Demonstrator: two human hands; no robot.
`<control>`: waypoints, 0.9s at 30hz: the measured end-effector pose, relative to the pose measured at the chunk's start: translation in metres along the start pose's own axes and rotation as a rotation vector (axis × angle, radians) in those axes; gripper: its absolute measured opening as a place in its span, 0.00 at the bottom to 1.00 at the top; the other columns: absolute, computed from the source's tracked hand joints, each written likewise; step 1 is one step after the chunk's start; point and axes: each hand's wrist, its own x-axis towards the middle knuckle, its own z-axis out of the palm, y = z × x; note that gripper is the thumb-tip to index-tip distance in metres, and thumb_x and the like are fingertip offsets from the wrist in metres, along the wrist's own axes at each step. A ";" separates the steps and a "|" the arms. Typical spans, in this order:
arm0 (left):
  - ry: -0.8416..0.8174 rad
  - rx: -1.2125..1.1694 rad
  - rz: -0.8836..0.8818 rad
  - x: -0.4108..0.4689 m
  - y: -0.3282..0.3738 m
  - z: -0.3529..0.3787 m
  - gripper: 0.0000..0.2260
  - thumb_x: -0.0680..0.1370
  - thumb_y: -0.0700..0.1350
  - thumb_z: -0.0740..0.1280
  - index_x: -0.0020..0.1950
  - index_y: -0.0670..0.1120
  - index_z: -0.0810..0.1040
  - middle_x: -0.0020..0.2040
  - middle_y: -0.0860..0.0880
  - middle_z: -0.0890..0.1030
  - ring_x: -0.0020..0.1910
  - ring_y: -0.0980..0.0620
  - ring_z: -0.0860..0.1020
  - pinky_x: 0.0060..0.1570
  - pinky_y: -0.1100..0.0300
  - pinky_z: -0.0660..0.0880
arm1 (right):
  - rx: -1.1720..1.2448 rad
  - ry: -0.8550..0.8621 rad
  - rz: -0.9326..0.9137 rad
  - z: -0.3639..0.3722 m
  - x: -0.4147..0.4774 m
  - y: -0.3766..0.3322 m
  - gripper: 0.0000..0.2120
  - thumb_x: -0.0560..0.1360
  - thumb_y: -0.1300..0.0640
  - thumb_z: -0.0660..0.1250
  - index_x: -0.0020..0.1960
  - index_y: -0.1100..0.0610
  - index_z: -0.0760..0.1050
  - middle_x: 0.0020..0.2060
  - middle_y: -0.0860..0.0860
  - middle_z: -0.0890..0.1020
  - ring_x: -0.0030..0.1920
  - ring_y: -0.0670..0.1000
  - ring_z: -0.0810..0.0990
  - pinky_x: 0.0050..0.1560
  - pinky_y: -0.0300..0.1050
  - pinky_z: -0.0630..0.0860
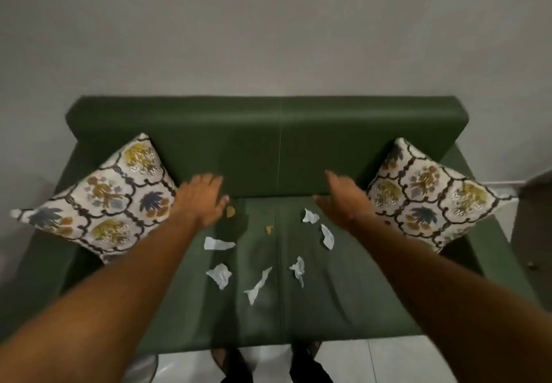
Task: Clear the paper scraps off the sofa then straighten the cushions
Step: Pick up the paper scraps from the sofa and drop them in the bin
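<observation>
A green sofa [343, 302] faces me against the wall. Several white paper scraps lie on its seat, among them one [220, 275] at the left, one [328, 235] at the right and one [310, 216] farther back. Two small orange scraps [230, 211] lie near the seat's back. A patterned cushion [104, 200] stands tilted on its corner at the left end, and a matching cushion [430, 194] at the right end. My left hand [200, 200] hovers open over the seat beside the left cushion. My right hand [340, 200] hovers open beside the right cushion. Both hold nothing.
A plain grey wall [268, 30] rises behind the sofa. White floor tiles [388, 361] show in front of the seat, with my dark feet [233, 364] at the sofa's edge. A brown piece of furniture [537, 227] stands at the far right.
</observation>
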 end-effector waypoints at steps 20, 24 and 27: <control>-0.183 -0.274 -0.231 -0.030 0.068 0.398 0.14 0.72 0.46 0.73 0.56 0.45 0.82 0.57 0.44 0.82 0.56 0.41 0.79 0.50 0.48 0.79 | 0.003 -0.249 0.139 0.377 -0.016 0.109 0.20 0.76 0.51 0.65 0.68 0.50 0.71 0.60 0.51 0.78 0.58 0.54 0.76 0.52 0.50 0.80; -0.120 -0.287 -0.228 -0.027 0.061 0.401 0.05 0.74 0.45 0.71 0.47 0.47 0.85 0.50 0.46 0.82 0.51 0.42 0.80 0.42 0.51 0.78 | -0.015 -0.216 0.090 0.372 -0.012 0.115 0.14 0.76 0.51 0.66 0.61 0.47 0.77 0.56 0.49 0.80 0.56 0.52 0.76 0.50 0.48 0.79; -0.046 -0.344 -0.268 -0.028 0.056 0.393 0.09 0.75 0.51 0.66 0.45 0.49 0.85 0.47 0.49 0.82 0.49 0.44 0.79 0.44 0.52 0.77 | 0.026 -0.102 0.081 0.354 -0.003 0.123 0.12 0.74 0.52 0.68 0.57 0.47 0.80 0.55 0.47 0.81 0.55 0.52 0.75 0.50 0.46 0.76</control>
